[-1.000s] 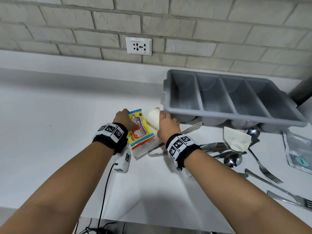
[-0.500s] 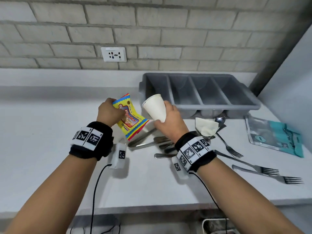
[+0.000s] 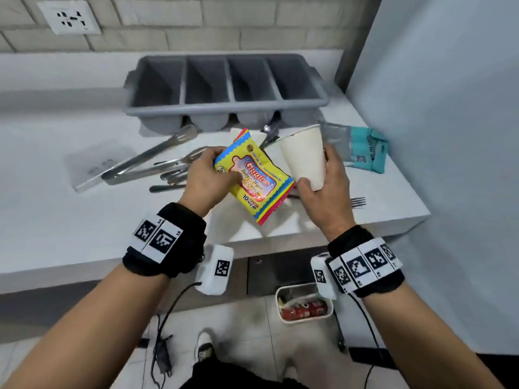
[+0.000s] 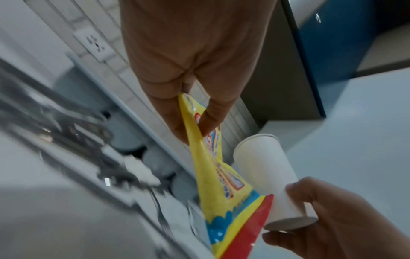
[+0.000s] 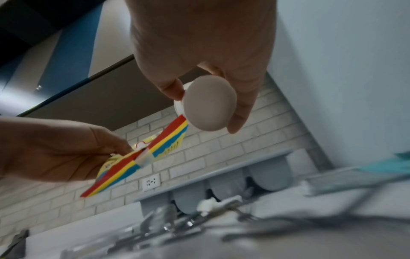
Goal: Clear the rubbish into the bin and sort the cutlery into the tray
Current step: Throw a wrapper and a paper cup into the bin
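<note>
A flat yellow wipes packet (image 3: pixel 254 175) is only pinched by the left hand (image 3: pixel 206 179) and a white paper cup (image 3: pixel 304 158) gripped low by the right hand (image 3: pixel 325 192), so either is judged liable to be dropped short of the small white bin (image 3: pixel 304 304) below the wrists.

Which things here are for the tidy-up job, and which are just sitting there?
For the job:
left hand holding wipes packet
right hand holding paper cup
napkin
teal pouch
tongs
fork
cutlery tray
bin on the floor

Just there:
wall socket
worktop
</note>
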